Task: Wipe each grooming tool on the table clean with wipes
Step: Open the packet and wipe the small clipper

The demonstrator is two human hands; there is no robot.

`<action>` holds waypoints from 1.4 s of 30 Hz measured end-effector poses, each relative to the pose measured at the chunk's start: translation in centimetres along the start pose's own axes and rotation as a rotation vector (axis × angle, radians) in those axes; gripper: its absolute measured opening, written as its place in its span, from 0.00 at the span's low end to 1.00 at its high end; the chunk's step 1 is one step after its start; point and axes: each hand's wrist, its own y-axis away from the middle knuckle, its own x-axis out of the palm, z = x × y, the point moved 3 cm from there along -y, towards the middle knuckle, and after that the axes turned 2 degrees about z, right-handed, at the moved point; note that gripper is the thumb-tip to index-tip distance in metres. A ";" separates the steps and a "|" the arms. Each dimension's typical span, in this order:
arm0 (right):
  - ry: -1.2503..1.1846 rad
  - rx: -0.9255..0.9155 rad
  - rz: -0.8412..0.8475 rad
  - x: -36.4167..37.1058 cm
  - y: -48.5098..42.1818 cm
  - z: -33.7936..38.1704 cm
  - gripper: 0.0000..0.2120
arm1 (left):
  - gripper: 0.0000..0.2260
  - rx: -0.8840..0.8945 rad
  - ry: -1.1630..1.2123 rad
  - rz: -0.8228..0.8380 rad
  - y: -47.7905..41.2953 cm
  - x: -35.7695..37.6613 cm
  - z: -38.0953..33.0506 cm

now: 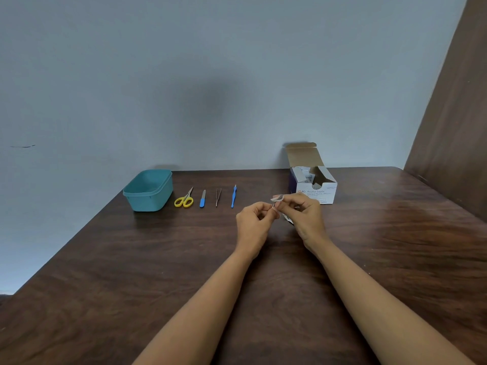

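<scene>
Above the middle of the bench (158, 259), the left hand (254, 216) pinches a thin metal tool (273, 205); the right hand (303, 213) pinches a soft wipe (277, 198) at its tip. Light, stiff, likely slippery: best gripped by the shank.

The table (131, 272) is dark brown wood with a strong grain and a sheen toward its right edge. A teal tub (147, 202) stands at the far edge, left of the middle, open side up. Just right of it, four tools lie in a row, each pointing at the far edge and apart from its neighbours: yellow-handled scissors (184, 200) with blades closed, a blue-handled file (202, 198), thin metal tweezers (218, 197), and a slim blue-handled tool (233, 196). Further right along the far edge sits a white box (316, 192) of alcohol swabs, its lid flap standing up and packets showing inside.
</scene>
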 end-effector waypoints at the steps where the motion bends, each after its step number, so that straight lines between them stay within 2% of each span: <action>1: 0.013 -0.001 -0.011 -0.1 0.0 0.0 0.09 | 0.05 -0.005 0.002 0.000 0.0 0.0 0.0; 4: 0.037 0.004 -0.041 0.0 -0.1 0.0 0.06 | 0.04 -0.012 -0.007 0.013 0.0 0.1 0.0; 8: 0.034 0.040 -0.046 0.2 -0.4 0.2 0.07 | 0.03 -0.019 -0.009 0.016 0.0 0.0 0.1; 11: -0.008 0.081 -0.034 0.4 -0.8 0.0 0.05 | 0.03 -0.035 -0.005 0.011 -0.1 0.0 0.3; 16: -0.098 0.118 -0.019 0.5 -1.1 -0.4 0.07 | 0.03 -0.043 0.005 0.003 -0.1 -0.1 0.4; 22: -0.077 0.071 0.022 0.5 -1.0 0.0 0.01 | 0.05 -0.039 0.020 -0.008 0.0 0.0 0.3; 29: -0.129 0.100 0.059 0.7 -1.0 0.2 0.14 | 0.05 -0.052 0.003 -0.019 -0.2 0.1 0.6; 35: -0.129 0.173 -0.012 0.5 -1.0 -0.2 0.05 | 0.04 -0.046 -0.028 0.014 -0.1 0.1 0.4; 42: 0.111 0.004 0.029 0.4 -1.0 0.5 0.02 | 0.04 -0.063 0.000 -0.016 -0.2 -0.1 0.4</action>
